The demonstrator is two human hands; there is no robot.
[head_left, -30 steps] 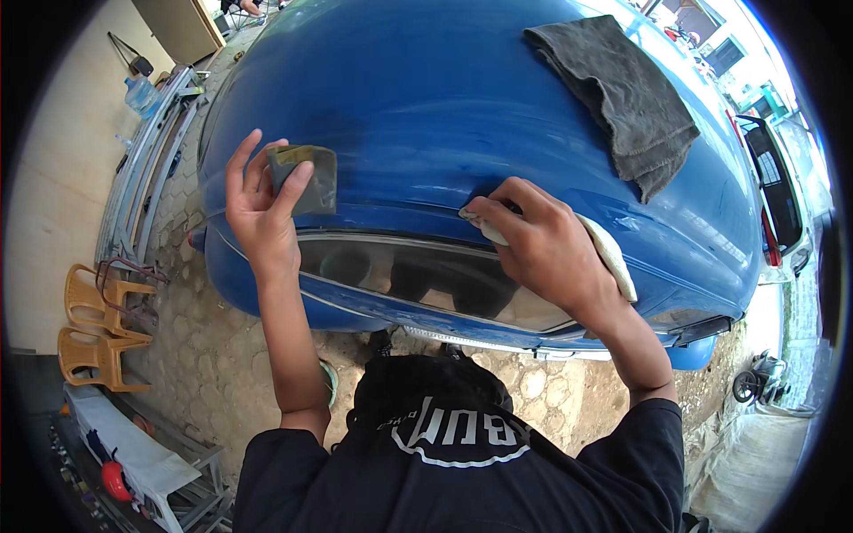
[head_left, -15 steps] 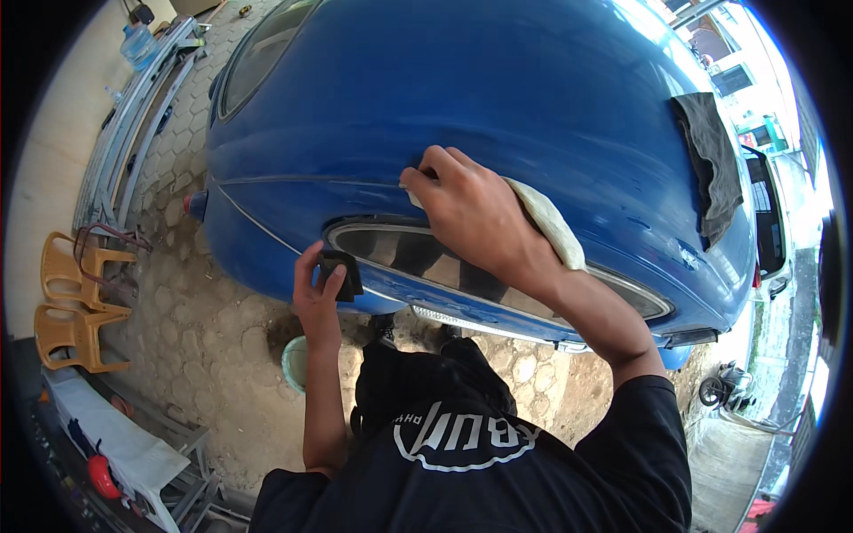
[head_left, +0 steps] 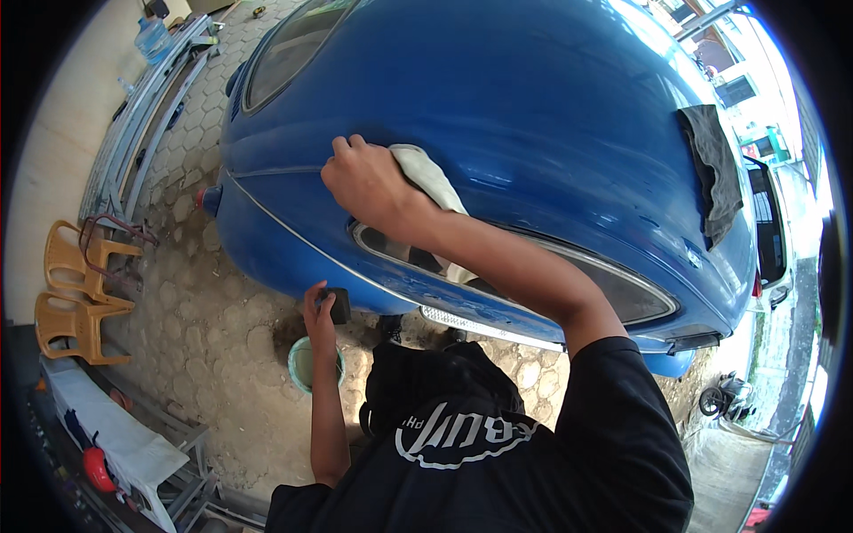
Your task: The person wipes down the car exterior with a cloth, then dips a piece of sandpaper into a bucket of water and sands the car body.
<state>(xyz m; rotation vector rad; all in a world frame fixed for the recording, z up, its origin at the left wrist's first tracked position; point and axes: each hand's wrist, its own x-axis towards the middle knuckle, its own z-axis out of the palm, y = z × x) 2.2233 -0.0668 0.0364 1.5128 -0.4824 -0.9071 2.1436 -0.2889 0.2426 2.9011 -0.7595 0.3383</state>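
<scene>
A blue car [head_left: 498,98] with rounded panels fills the upper middle of the view. Against its side, just above the rear side window [head_left: 613,280], my right hand [head_left: 369,185] is closed on a pale cloth [head_left: 428,171]. Part of the cloth trails under the forearm, over the window. My left hand [head_left: 318,311] hangs lower, apart from the bodywork, and grips a small black block [head_left: 338,306] between thumb and fingers. A dark grey cloth [head_left: 711,169] lies draped over the car farther right.
Below my left hand stands a pale green bucket [head_left: 303,366] of cloudy liquid. Two orange plastic chairs [head_left: 80,329] are at the left, beside metal frames [head_left: 147,124]. A white-covered bench [head_left: 115,431] sits lower left. A motorbike [head_left: 724,397] is parked at the right on the paved ground.
My right hand has slid left along the car's side with the pale cloth, towards the rear. My left hand, still gripping the black block, has dropped lower, away from the window's corner.
</scene>
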